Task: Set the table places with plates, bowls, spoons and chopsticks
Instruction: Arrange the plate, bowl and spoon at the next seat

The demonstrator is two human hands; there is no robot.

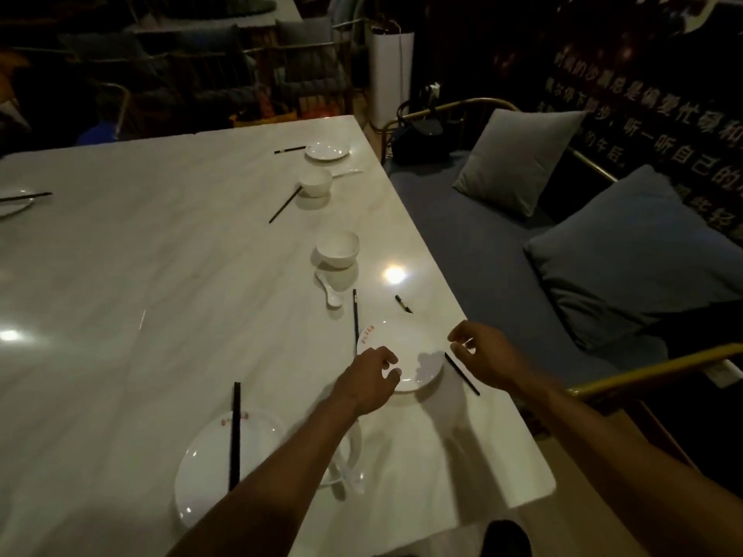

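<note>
- Head view: a white marble tabletop (120, 275) was seen, dimly lit.
- A near plate (209, 456) was laid at the left, with dark chopsticks (235, 436) resting across it.
- The left hand (368, 379) was placed at the near rim of a middle plate (406, 347), its grip loosely curled and holding nothing.
- Beyond that plate, a spoon (331, 293) and a bowl (337, 249) were set.
- The right hand (488, 355) was held by the plate's right edge, fingers apart, above a single chopstick (462, 373).
</note>
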